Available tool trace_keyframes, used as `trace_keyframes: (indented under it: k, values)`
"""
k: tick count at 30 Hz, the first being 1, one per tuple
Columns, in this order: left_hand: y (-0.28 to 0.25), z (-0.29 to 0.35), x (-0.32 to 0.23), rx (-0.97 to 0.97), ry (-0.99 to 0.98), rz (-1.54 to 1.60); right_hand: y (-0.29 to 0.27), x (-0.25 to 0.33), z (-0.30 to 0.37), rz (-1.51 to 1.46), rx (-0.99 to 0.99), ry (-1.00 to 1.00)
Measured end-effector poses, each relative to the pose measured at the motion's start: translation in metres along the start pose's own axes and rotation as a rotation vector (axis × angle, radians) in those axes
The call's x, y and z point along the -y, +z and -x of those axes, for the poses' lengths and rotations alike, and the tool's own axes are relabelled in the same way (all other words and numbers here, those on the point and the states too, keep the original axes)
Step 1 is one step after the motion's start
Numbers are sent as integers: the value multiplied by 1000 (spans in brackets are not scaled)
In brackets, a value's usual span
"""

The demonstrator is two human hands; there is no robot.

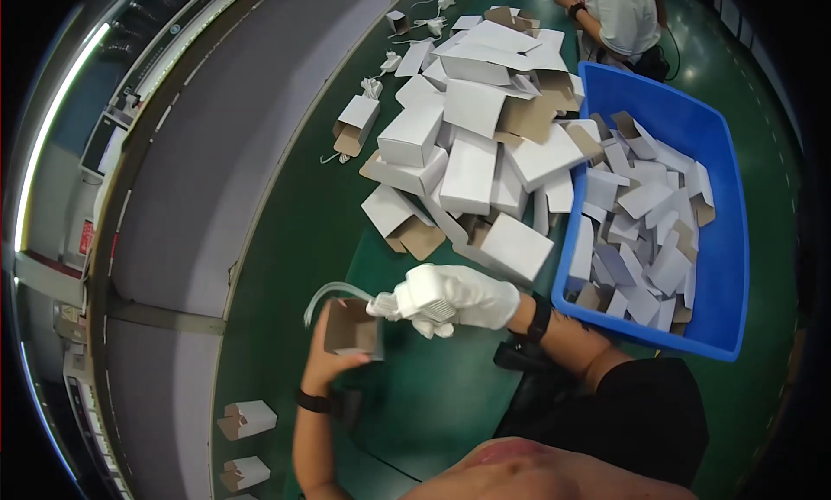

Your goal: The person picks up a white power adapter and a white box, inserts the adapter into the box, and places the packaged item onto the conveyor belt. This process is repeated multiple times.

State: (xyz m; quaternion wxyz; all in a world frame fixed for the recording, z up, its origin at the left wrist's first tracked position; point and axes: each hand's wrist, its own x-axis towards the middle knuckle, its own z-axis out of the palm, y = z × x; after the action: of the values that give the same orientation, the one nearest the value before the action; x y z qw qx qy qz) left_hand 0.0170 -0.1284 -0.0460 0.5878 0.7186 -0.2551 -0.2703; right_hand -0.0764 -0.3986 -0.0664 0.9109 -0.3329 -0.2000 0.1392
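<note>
My left hand, bare with a dark wristband, grips a small open carton whose brown inside shows. In my right hand, which wears a white glove, is a white power adapter with ribbed slots on its side. It is held just to the right of the carton's mouth. A bundled white cable runs from the adapter's side, its loop arching over the carton's far edge. The glove hides part of the adapter.
Beyond my hands, white boxes lie in a heap on the green table. A blue bin of small cartons stands at right. Adapters with cables line the far left edge; two cartons sit near left. Another person works at the far end.
</note>
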Motion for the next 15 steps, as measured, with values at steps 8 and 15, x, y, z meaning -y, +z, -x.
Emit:
trace_keyframes:
  k: [8, 15]
  values:
    - [83, 40, 44, -40, 145, 307, 64, 13, 22, 1412, 74, 125]
    - [100, 38, 41, 3, 310, -150, 120, 7, 5, 2272, 286, 608]
